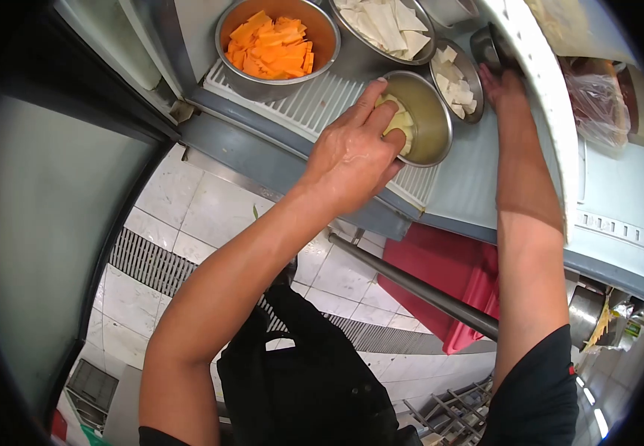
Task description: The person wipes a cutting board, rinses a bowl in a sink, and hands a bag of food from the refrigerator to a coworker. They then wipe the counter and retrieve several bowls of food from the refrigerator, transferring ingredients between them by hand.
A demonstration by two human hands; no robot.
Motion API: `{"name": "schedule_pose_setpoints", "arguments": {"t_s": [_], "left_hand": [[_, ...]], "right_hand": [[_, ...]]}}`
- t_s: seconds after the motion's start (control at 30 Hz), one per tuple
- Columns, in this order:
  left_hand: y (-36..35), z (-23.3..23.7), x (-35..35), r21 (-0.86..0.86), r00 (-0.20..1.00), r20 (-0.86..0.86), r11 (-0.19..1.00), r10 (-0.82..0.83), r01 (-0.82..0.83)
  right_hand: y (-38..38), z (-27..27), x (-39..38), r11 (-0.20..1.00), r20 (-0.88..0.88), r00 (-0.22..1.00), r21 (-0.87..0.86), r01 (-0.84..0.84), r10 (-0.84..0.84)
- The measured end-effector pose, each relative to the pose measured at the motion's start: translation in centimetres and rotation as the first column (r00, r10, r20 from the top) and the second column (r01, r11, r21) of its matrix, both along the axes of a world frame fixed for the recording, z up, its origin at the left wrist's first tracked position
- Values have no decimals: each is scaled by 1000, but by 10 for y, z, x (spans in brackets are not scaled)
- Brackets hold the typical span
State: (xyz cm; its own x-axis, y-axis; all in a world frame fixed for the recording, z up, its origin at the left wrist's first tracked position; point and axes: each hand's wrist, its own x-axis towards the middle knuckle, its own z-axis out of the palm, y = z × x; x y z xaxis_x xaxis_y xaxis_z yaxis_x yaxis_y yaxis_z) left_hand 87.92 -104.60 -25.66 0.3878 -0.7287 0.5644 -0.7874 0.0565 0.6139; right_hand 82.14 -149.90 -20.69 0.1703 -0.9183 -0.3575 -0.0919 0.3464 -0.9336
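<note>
My left hand [359, 149] grips the near left rim of a round metal bowl [435, 111], its fingers reaching inside. Pale yellow cut pieces [404, 123] lie in that bowl beside my fingertips. Farther back on the right, my right hand [506, 88] is at a small dark metal bowl [488, 50], thumb side against it; some of its fingers are hidden. Between the two hands stands a metal bowl of white cut pieces [453, 83].
On the ribbed shelf [277, 104] are a metal pot of orange slices [271, 46] and a pot of white slices [389, 26]. A white curved edge [552, 97] runs beside my right arm. Below are a red bin [441, 282] and a metal bar [411, 282]. A glass door [54, 223] stands left.
</note>
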Motion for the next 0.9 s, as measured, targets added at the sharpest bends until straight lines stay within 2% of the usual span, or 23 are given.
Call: {"name": "schedule_pose_setpoints", "arguments": {"t_s": [0.17,0.4,0.47,0.63,0.8,0.9], "left_hand": [[2,7,0,84,1000,22,996,-3,1],[4,19,-3,151,998,58,988,-8,-1],[6,20,-2,199,999,40,980,-20,11],[3,18,-4,192,998,64,981,8,-21],[3,44,-5,211,990,135,975,41,-69],[20,66,-13,134,992,47,984,114,-119]], "right_hand": [[47,-3,2,968,25,998,-244,-56,64],[115,-11,0,882,-55,995,-460,-100,84],[128,-11,0,858,-85,993,-501,-117,86],[152,-1,-11,812,-136,987,-566,-144,80],[187,21,-41,789,-193,979,-593,-164,58],[217,28,-54,771,-226,974,-615,-166,30]]}}
